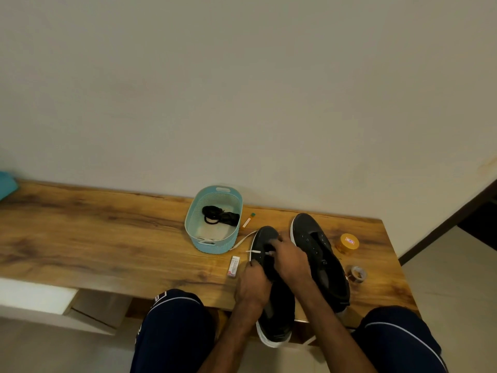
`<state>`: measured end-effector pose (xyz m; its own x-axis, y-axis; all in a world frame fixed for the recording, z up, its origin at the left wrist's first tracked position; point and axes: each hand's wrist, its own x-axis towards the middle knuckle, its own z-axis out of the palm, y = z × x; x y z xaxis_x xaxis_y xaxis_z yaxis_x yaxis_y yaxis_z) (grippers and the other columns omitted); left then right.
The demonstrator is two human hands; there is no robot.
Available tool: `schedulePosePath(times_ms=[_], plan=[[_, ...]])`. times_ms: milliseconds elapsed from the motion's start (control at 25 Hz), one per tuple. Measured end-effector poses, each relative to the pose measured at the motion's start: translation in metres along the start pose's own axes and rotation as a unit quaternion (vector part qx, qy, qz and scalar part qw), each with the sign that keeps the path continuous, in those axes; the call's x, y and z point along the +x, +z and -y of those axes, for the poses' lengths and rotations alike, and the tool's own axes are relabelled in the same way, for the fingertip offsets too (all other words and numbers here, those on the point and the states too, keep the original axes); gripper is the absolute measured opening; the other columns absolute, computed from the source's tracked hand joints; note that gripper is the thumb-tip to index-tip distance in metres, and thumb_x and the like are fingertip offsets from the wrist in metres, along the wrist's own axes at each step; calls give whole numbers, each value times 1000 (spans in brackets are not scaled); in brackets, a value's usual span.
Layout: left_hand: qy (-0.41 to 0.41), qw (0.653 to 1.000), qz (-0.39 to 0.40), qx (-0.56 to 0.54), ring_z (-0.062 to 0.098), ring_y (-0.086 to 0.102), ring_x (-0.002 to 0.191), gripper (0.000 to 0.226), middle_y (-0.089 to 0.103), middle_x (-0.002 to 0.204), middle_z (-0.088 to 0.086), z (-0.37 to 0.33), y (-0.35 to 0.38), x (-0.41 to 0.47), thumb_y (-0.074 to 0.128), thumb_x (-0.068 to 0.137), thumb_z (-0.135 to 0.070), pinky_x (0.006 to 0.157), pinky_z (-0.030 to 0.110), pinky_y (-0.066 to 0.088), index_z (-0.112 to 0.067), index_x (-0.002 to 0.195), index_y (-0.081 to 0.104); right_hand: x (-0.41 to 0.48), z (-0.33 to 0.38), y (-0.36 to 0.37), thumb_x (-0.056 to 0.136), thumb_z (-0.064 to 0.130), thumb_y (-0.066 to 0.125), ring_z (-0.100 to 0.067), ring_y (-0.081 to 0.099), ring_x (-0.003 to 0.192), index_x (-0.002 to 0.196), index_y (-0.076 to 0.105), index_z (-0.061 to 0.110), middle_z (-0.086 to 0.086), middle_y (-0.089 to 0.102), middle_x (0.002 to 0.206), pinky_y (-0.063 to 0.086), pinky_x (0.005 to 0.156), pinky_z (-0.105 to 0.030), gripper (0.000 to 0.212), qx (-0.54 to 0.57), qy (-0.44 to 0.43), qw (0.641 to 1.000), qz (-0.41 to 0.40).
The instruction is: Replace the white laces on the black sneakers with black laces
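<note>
A black sneaker [279,313] with a white sole lies toe-away on the wooden table [107,238], its heel over the front edge. My left hand [254,284] grips its left side by the eyelets. My right hand [291,261] pinches the white lace [243,241] over the tongue; the lace trails left toward the basket. A second black sneaker [320,254], with no lace showing, lies to the right. Black laces [220,218] sit coiled in a light blue basket [200,240].
A small white box [234,266] lies left of the held sneaker. An orange-and-green stick [248,220] rests beside the basket. A yellow jar [348,243] and a tape roll [359,274] sit at the right. My knees are under the table's front edge.
</note>
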<state>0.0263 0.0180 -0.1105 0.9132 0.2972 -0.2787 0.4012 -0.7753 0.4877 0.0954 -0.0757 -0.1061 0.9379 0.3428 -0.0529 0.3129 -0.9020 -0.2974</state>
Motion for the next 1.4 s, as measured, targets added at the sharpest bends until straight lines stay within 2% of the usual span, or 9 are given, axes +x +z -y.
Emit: schedulePosePath(times_ms=[120, 320, 480, 640, 760, 880, 960, 1200, 1400], plan=[[-10, 1000, 3, -12, 21, 63, 106, 25, 63, 120, 9, 1, 0, 1, 49, 99, -16, 79, 26, 46, -8, 122, 55, 0, -1, 13, 96, 16, 54, -24, 64, 102, 120, 66, 22, -2, 62, 120, 54, 86, -37, 28, 6, -6, 999, 34], [-13, 1000, 1, -6, 25, 63, 107, 26, 62, 121, 11, -1, 0, 3, 48, 98, -15, 84, 31, 50, -5, 122, 56, -6, 3, 24, 101, 27, 49, -20, 62, 88, 103, 63, 13, -2, 59, 108, 44, 71, -27, 19, 79, 38, 992, -95], [-29, 999, -13, -35, 23, 62, 104, 24, 63, 116, 10, 0, 0, 1, 49, 98, -16, 76, 27, 45, -7, 119, 58, -8, -1, 27, 101, 24, 52, -14, 60, 85, 96, 62, 13, 2, 58, 94, 51, 75, -28, 16, 239, 108, 947, -184], [-32, 996, -45, -72, 21, 63, 101, 25, 64, 115, 9, -1, -3, 7, 45, 102, -21, 74, 26, 44, -9, 120, 57, -5, 0, 17, 99, 22, 58, -13, 64, 85, 101, 69, 13, 4, 65, 94, 53, 79, -29, 14, 350, 98, 905, -222], [0, 996, -39, -83, 22, 63, 103, 32, 63, 117, 10, -7, -6, 15, 37, 106, -31, 82, 31, 51, -10, 124, 54, -6, 0, 6, 98, 22, 60, -13, 67, 84, 104, 70, 19, 13, 64, 94, 54, 80, -27, 12, 386, 88, 893, -213], [54, 989, -54, -126, 23, 54, 121, 39, 52, 136, 8, -14, -10, 13, 33, 107, -34, 99, 43, 49, -13, 135, 48, -16, -5, -3, 95, 16, 64, 4, 63, 89, 107, 71, 19, 24, 59, 90, 43, 79, -7, 15, 369, 71, 904, -202], [101, 974, -88, -183, 18, 51, 125, 38, 51, 139, 2, -18, -15, 3, 36, 106, -34, 102, 42, 47, -17, 136, 51, -26, -4, -8, 94, 14, 65, 14, 58, 93, 108, 72, 21, 28, 60, 90, 41, 77, -3, 17, 366, 50, 908, -197], [107, 920, -171, -336, 2, 64, 93, 17, 67, 95, -14, -6, -28, -27, 62, 97, -19, 77, 10, 50, -17, 110, 72, -67, 8, -15, 97, 15, 62, 2, 61, 96, 117, 72, 23, 12, 69, 105, 50, 87, -17, 24, 314, -34, 936, -156], [87, 888, -145, -427, 8, 70, 88, 13, 73, 97, -5, 0, -28, -54, 65, 95, -15, 71, 26, 59, -18, 104, 73, -96, 3, -26, 97, 5, 60, 3, 59, 112, 129, 65, 21, 10, 67, 124, 49, 97, -19, 36, 391, 7, 912, -125]])
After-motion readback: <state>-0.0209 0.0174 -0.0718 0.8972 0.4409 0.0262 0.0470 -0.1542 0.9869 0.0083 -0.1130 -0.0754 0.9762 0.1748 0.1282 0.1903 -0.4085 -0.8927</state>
